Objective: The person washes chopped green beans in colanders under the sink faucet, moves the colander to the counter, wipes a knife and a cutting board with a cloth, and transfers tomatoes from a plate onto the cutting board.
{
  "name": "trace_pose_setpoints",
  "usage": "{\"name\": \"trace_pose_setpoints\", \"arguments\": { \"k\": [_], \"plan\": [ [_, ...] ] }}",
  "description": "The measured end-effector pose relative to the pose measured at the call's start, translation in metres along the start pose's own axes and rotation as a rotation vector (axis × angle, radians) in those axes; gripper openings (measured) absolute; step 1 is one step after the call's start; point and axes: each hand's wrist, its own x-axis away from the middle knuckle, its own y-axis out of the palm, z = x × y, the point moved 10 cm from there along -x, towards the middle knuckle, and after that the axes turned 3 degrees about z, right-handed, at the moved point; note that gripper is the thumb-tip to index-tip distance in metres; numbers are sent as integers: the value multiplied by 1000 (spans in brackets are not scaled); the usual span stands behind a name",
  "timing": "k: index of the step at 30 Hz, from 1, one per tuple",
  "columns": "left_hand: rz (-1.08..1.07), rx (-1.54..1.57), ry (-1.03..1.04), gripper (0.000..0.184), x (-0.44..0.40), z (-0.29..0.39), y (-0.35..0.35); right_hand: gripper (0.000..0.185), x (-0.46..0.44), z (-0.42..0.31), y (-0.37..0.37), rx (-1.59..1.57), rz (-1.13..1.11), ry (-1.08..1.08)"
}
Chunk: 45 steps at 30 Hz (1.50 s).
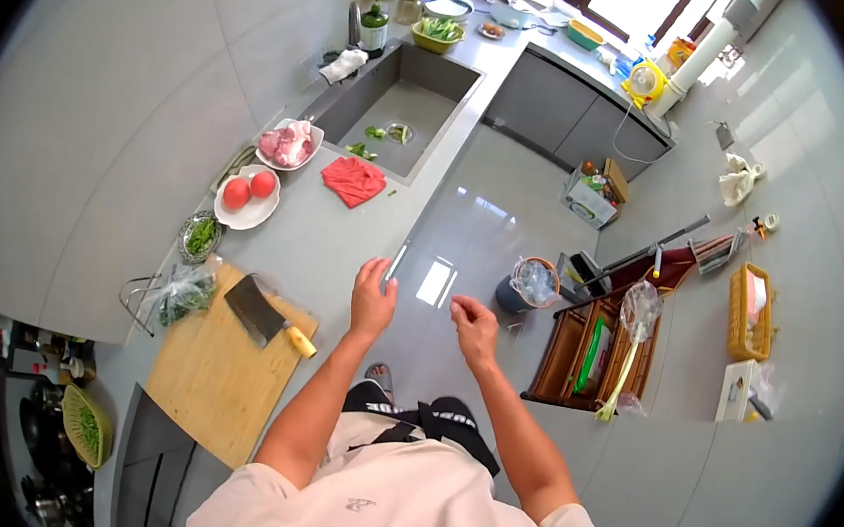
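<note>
My left hand (373, 297) hovers beside the counter edge, fingers loosely stretched, thumb apart, nothing in it. Over the floor, my right hand (475, 330) hangs in the air with its fingers loosely curled, and no object shows in it. Nearest to the left hand lies a cleaver (255, 311) with a wooden handle, resting on a wooden cutting board (215, 386). Behind the board are a plastic bag of greens (186, 295) and a small bowl of chopped greens (202, 235). Farther along, two tomatoes (236, 193) sit on a white dish (251, 214), near a bowl of raw meat (290, 142).
A red cloth (353, 181) lies by the sink (422, 153), which holds scraps of greens. A basket of leafy vegetables (438, 32) stands beyond it. On the floor are a lined trash bin (532, 285), a box (591, 198) and a wooden rack (567, 352).
</note>
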Motion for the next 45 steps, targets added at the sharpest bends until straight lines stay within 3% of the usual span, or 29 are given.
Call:
{"name": "trace_pose_setpoints", "arguments": {
  "k": [5,9,23,27,30,38,45],
  "plan": [
    [18,-29,-17,40,-78,-1,31,21,-93,-17,20,17,-75,-7],
    [156,-182,25,41,-118,-25,44,20,-171,-7,59,29,-210,-13],
    [418,-371,-103,38,-298,-66,72,24,-416,-125,188,185,-581,-265],
    [467,-312,-143,40,-357,-98,70,24,-462,-147,239,201,-599,-233],
    [476,-185,-294,39,-399,-123,65,24,-490,-156,277,193,-643,-212],
    [572,-246,-318,44,-491,-160,43,24,-575,-205,376,255,-700,-288],
    [688,-316,-436,50,-546,-186,17,33,-641,-241,472,254,-641,-482]
  ]
}}
